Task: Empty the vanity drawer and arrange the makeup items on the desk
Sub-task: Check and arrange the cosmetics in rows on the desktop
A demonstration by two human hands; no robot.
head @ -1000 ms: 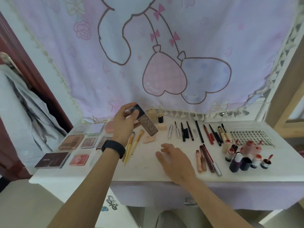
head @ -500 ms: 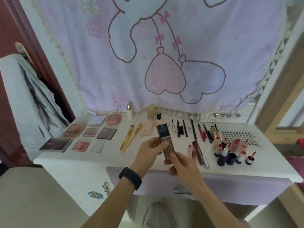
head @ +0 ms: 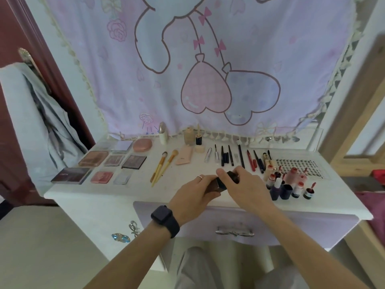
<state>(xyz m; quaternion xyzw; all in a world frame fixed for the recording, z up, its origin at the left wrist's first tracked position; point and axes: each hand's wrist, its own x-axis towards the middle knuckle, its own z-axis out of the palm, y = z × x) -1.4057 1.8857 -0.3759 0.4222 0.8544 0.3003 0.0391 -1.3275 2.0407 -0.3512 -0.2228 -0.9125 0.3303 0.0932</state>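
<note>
Moved: foundation bottle point(head: 219, 184) now tipped sideways, frame centre
Left hand point(head: 192, 195): gripping its brown end
Right hand point(head: 246, 187): curled over its black cap

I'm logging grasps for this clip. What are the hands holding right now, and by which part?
Both hold one brown makeup tube: the left hand grips its brown body, the right hand its black cap end.

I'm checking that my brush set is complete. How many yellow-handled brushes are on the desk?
2 brushes, side by side between the palettes and the pink tube: one on the left, the other just right of it. No others show.
</note>
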